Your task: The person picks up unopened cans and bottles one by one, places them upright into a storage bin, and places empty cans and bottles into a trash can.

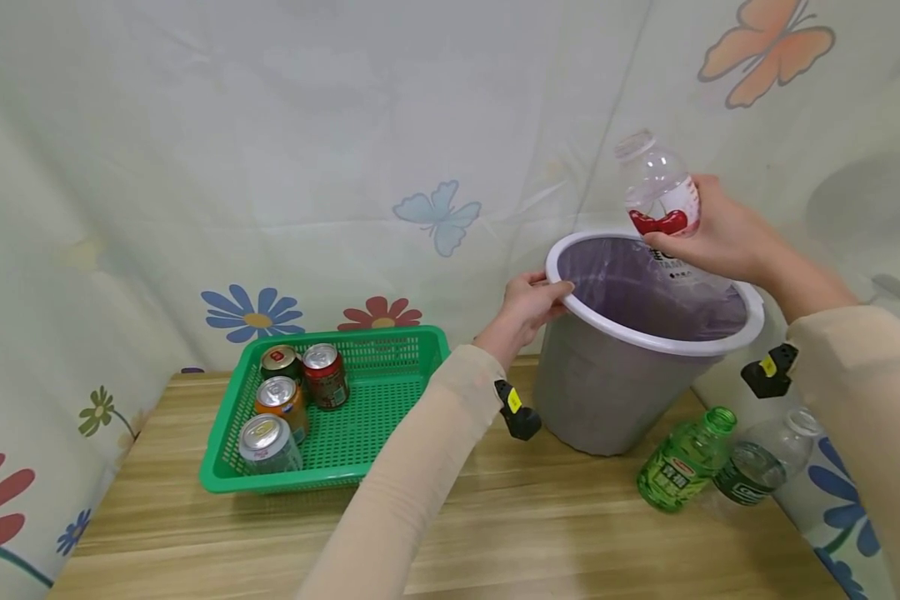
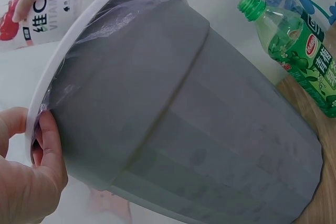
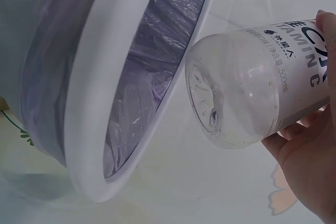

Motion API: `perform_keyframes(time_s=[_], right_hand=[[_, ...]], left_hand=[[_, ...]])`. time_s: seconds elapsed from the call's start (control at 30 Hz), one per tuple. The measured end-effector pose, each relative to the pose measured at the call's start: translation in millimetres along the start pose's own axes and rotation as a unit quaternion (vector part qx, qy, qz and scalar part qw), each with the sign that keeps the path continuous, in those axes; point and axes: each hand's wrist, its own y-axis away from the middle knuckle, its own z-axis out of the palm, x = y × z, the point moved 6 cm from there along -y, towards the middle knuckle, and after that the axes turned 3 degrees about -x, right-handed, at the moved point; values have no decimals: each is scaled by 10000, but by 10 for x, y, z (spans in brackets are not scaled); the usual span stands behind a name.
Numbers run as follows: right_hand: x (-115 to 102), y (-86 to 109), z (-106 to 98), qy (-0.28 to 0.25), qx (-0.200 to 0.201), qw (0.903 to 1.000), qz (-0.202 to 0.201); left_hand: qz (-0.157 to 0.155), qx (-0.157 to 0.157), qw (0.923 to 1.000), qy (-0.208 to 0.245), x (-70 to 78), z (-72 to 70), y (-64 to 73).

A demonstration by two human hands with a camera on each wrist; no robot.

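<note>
My right hand (image 1: 727, 229) grips a clear plastic bottle (image 1: 656, 179) with a white, cherry-printed label. The bottle is tilted, its base over the opening of a grey trash can (image 1: 607, 383) and its capless neck pointing up and left. In the right wrist view the clear base of this bottle (image 3: 231, 87) stands just outside the white rim (image 3: 100, 93). My left hand (image 1: 528, 304) pinches the rim on its left side, thumb on top, as the left wrist view also shows with the fingers (image 2: 50, 145) under the edge. A thin purple liner bag (image 3: 131, 108) lines the can.
A green bottle (image 1: 682, 467) and a clear bottle (image 1: 768, 458) stand right of the can's foot. To the left, a green plastic basket (image 1: 375, 417) holds several drink cans (image 1: 326, 375). All rest on a wooden table (image 1: 540, 517) against a patterned curtain (image 1: 307, 167).
</note>
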Motion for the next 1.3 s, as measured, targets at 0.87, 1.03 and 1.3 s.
perform_keyframes(time_s=[0.87,1.03,1.3], right_hand=[[-31,-132,232,436,-920,9933,539],[-35,-149,241,425,-982,9930,508],[-19,-129,279,465,-1201,9903,516]], left_hand=[[71,38,10000,-34,3,-2,-12],[35,40,10000,-36,6,2,-7],[51,-1,10000,-68,-2,14,-14]])
